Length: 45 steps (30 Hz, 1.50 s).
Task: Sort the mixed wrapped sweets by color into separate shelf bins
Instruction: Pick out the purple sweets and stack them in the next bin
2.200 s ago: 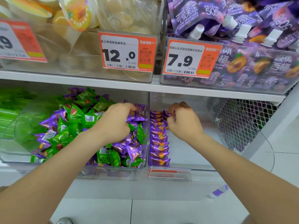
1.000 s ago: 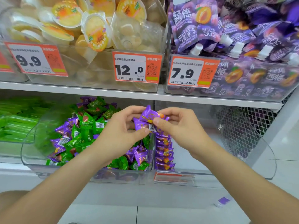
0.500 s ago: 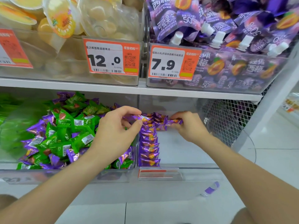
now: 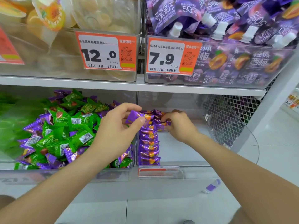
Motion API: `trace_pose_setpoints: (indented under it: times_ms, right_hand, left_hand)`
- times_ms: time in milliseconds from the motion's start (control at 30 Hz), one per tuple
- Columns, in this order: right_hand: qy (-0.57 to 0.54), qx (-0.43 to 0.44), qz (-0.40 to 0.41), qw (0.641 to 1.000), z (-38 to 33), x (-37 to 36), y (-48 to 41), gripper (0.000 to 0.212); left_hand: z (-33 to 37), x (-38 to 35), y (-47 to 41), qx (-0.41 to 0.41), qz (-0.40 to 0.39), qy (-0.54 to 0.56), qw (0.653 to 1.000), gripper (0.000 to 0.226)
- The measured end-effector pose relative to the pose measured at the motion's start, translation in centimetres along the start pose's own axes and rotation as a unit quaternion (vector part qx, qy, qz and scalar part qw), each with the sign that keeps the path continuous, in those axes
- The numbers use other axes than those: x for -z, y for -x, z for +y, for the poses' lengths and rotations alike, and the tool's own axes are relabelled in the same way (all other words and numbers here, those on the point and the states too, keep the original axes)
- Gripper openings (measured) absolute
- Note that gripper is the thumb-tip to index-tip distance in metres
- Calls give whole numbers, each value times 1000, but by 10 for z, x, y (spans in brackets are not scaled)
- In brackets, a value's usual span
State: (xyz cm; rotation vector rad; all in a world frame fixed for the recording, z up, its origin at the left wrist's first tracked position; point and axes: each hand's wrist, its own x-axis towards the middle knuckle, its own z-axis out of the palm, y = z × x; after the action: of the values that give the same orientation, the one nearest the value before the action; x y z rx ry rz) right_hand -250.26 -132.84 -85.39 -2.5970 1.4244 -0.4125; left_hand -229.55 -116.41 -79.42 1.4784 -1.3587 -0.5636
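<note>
A clear bin [image 4: 68, 173] on the lower shelf holds mixed green sweets [image 4: 59, 125] and purple sweets [image 4: 33, 126]. The clear bin to its right [image 4: 199, 168] holds a neat row of purple sweets [image 4: 149, 147] along its left wall. My left hand [image 4: 116, 130] pinches a purple sweet [image 4: 137, 118] between thumb and fingers above the divider between the two bins. My right hand [image 4: 179, 125] is at the far end of the row, its fingers curled on a purple sweet [image 4: 163, 126] lying there.
The upper shelf carries a bin of yellow jelly cups [image 4: 64, 38] and a bin of purple pouches [image 4: 226, 46], each with an orange price tag. A wire mesh panel [image 4: 226, 120] closes the shelf's right side. A purple wrapper [image 4: 212, 185] lies on the floor.
Both hands met above the bins with purple sweets, then lowered to the right bin. My right hand now sets a sweet at the row's far end; my left holds another.
</note>
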Motion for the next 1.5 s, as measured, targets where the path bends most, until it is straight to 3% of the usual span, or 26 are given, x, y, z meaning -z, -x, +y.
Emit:
trace_pose_setpoints:
  times_ms: [133, 200, 267, 333, 400, 500, 600, 700, 767, 833, 967, 1233, 1400, 1500]
  right_hand:
    - [20, 11, 5, 1000, -7, 4, 4, 24]
    - [-22, 20, 67, 997, -21, 17, 7, 14]
    - [-175, 4, 104, 979, -46, 39, 16, 18]
    - [-380, -3, 29, 925, -68, 61, 29, 20]
    - [-445, 36, -47, 893, -79, 75, 41, 25]
    - [-412, 66, -69, 906, -77, 80, 46, 25]
    - [-409, 5, -23, 912, -58, 75, 38, 18]
    - [-220, -46, 60, 973, -26, 65, 27, 18]
    - [-82, -43, 48, 995, -9, 57, 25, 20]
    - [-42, -43, 10, 998, 0, 45, 24, 22]
    - [-16, -36, -37, 999, 3, 21, 20, 21]
    - [-23, -11, -44, 999, -5, 4, 12, 24]
    - [-31, -49, -22, 998, -5, -4, 9, 44]
    - [-50, -71, -27, 996, -6, -3, 10, 43]
  left_hand:
    - [0, 4, -1, 6, -1, 20, 1000, 12]
    - [1, 4, -2, 19, 5, 39, 999, 11]
    - [2, 5, -3, 31, 7, 63, 998, 13]
    - [4, 5, -3, 28, 0, 79, 996, 13]
    - [7, 5, -3, 19, -11, 85, 996, 12]
    - [8, 5, -1, 23, -7, 102, 994, 14]
    - [2, 4, -2, 4, 23, 21, 999, 15]
    - [-3, 2, 0, -1, 7, -87, 996, 26]
    - [-4, -1, 2, 3, -10, -126, 992, 36]
    - [-4, -3, 3, 5, -19, -144, 989, 41]
    - [-4, -4, 2, 3, -23, -142, 990, 40]
    - [-6, -4, 0, -3, -33, -142, 989, 39]
    - [-6, -3, 1, -7, -34, -142, 989, 39]
    - [-6, -2, 1, -10, -39, -143, 989, 39]
